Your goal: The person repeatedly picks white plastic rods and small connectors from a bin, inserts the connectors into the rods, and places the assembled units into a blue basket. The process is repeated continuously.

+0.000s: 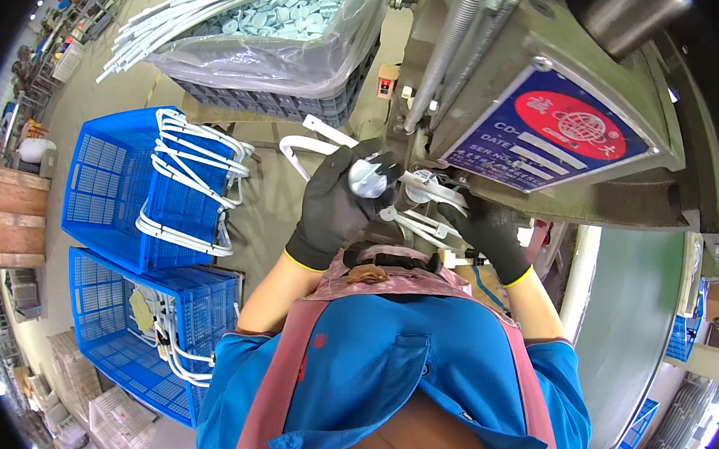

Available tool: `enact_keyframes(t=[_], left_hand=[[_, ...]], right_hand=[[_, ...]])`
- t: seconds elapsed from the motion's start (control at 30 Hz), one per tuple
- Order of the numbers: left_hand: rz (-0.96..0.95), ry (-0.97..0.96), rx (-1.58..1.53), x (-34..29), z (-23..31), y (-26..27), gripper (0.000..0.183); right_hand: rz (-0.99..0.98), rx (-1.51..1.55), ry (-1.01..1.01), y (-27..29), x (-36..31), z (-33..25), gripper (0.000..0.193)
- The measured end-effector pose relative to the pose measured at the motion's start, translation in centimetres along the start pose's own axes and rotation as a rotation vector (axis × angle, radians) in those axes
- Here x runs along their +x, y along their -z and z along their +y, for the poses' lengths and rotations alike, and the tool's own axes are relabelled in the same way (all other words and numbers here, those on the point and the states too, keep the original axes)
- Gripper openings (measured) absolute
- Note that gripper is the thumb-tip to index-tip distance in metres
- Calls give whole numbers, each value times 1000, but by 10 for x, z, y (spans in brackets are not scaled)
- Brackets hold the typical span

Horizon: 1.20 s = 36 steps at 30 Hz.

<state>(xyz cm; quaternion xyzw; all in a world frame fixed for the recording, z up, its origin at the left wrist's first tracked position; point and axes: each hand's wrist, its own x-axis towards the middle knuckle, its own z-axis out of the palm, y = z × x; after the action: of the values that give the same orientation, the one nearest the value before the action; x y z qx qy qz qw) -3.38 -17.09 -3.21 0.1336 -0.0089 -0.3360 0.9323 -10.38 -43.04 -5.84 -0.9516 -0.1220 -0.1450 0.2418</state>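
Observation:
My left hand (331, 211), in a black glove with a yellow cuff, is closed with a shiny round metal disc (367, 179) at its fingers. A white bent tube (300, 146) runs behind those fingers, its curved end sticking out to the left. At the machine's working spot, my right hand (490, 234), gloved the same way, has its fingers closed at a white tube piece (438, 190); its fingertips are partly hidden. Below and between the hands lie more white tubes (420, 228).
The press-like machine (665, 104) with springs fills the upper right. Ahead stands a grey crate (306, 101) lined with plastic, holding many small discs (277, 18) and long white tubes (162, 24). To the left, blue baskets (103, 174) carry bent white tube frames (191, 154).

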Motion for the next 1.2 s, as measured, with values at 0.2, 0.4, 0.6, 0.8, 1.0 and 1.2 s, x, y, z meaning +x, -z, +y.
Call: enact_keyframes(t=[0.2, 0.4, 0.6, 0.8, 1.0, 1.2], left_hand=[[-30, -69, 794, 4, -15, -11, 71], [-38, -689, 2097, 24, -43, -22, 53], [-211, -657, 2258, 37, -39, -16, 46], [-344, -553, 2351, 45, -33, -8, 52], [-456, -708, 2135, 52, -11, -2, 57], [92, -876, 2375, 59, 117, 39, 28]], right_hand=[[164, -376, 81, -1, -3, -17, 41], [108, -178, -23, 2, -3, -15, 42], [21, -113, -110, -17, -10, -1, 49], [34, -196, 6, -14, -10, -4, 44], [108, -206, -73, -1, -3, -21, 46], [82, -238, -252, -9, -3, -20, 37]])
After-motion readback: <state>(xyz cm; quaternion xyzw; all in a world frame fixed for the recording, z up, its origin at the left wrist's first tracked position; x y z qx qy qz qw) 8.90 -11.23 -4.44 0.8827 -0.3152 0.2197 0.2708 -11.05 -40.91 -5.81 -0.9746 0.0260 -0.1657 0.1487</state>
